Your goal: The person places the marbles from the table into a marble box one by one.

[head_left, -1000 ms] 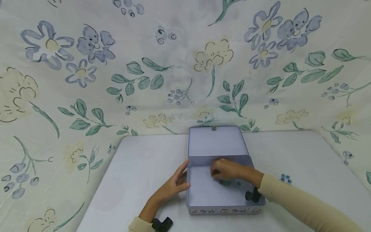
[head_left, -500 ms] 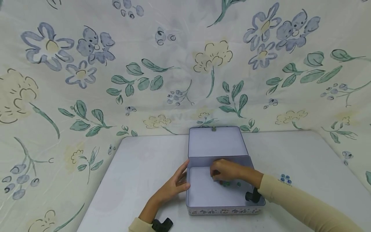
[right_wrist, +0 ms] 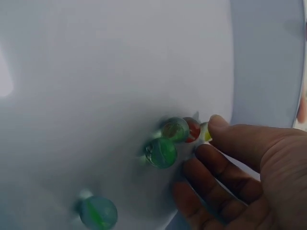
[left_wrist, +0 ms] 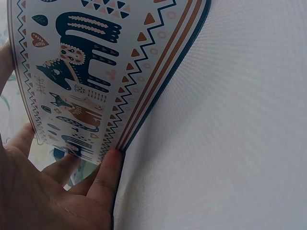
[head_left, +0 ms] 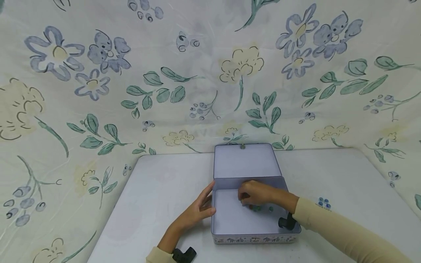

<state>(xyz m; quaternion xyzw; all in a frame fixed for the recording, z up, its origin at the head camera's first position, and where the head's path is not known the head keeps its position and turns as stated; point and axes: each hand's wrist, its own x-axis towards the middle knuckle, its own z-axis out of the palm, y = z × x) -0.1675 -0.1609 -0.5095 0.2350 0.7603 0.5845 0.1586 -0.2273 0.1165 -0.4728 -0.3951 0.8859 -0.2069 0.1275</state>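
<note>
A lidded box (head_left: pixel 254 234) with pale lilac insides stands on the table, its lid (head_left: pixel 248 160) swung back. Against its left wall rests my left hand (head_left: pixel 194 212), fingers extended; the left wrist view shows the fingertips touching the animal-patterned side (left_wrist: pixel 81 81). My right hand (head_left: pixel 256 193) reaches inside the box. Thumb and curled index finger pinch a yellowish marble (right_wrist: pixel 206 132), mostly hidden by the thumb. Touching or close beside it are a red marble (right_wrist: pixel 193 130) and two green marbles (right_wrist: pixel 161 153). A blue-green marble (right_wrist: pixel 98 212) lies apart on the box floor.
To the right of the box, by the right sleeve (head_left: pixel 329 219), are several small blue round shapes (head_left: pixel 323 202); what they are I cannot tell. A floral cloth (head_left: pixel 197 73) hangs behind the white table (head_left: pixel 171 175). Each wrist wears a black camera (head_left: pixel 287 221).
</note>
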